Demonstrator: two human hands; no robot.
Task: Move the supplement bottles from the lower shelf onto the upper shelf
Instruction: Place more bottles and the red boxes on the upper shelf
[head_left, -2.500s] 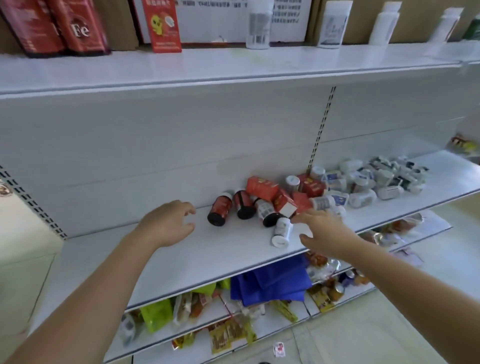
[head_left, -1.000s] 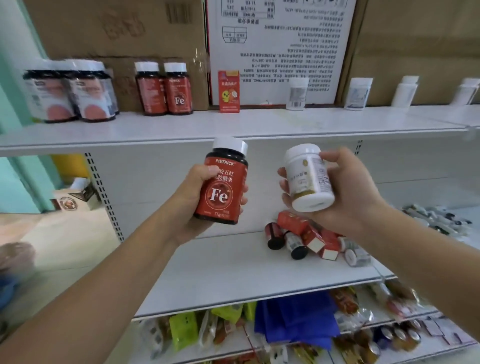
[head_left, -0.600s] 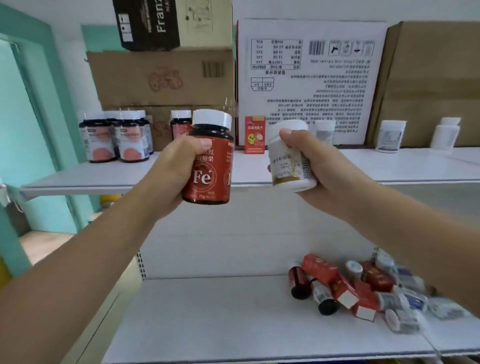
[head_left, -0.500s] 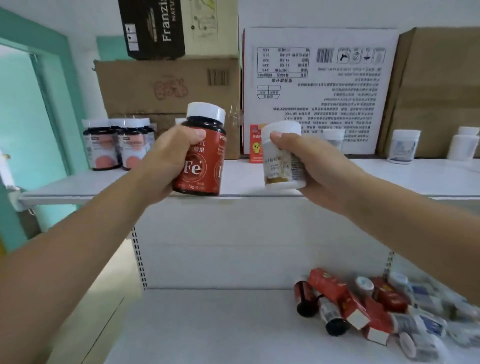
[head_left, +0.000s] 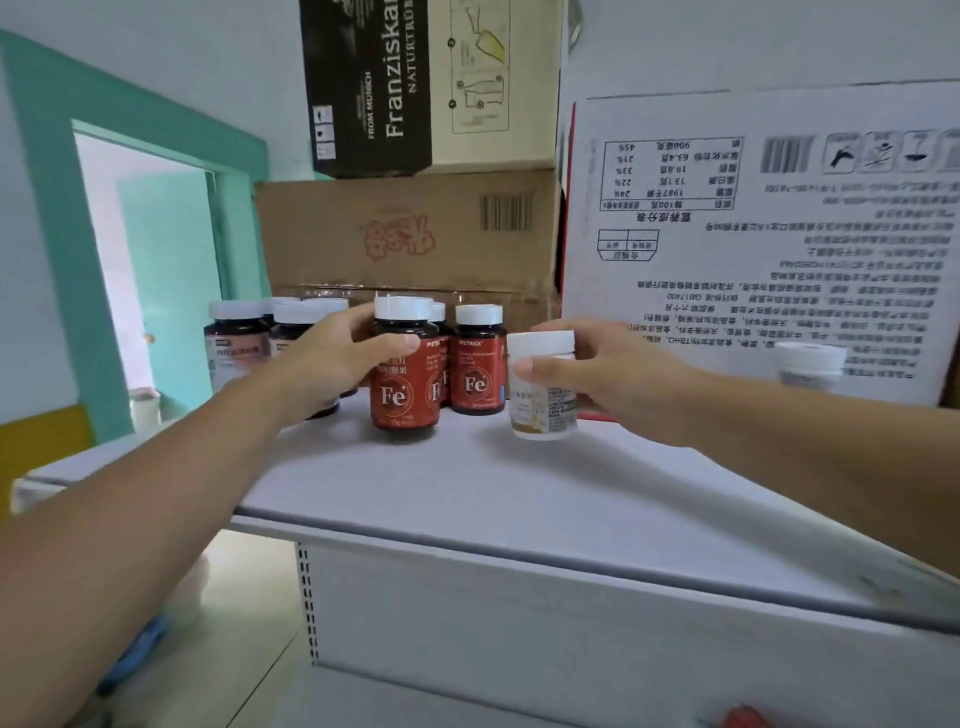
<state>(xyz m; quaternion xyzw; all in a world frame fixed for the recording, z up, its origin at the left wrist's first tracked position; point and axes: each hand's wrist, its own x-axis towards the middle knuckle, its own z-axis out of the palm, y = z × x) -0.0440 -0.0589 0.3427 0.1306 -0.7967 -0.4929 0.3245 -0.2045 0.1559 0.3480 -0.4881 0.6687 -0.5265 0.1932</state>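
black box (head_left: 363, 88) sits on top of brown carton (head_left: 405, 234) | white carton (head_left: 769, 234) just right of both, print upside down | teal doorframe (head_left: 47, 234) far left

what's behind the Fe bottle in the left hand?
Right behind the red Fe bottle, gripped by the left hand, a second Fe bottle shows only a cap edge and label strip; the rest is covered. Further back stands a brown carton.
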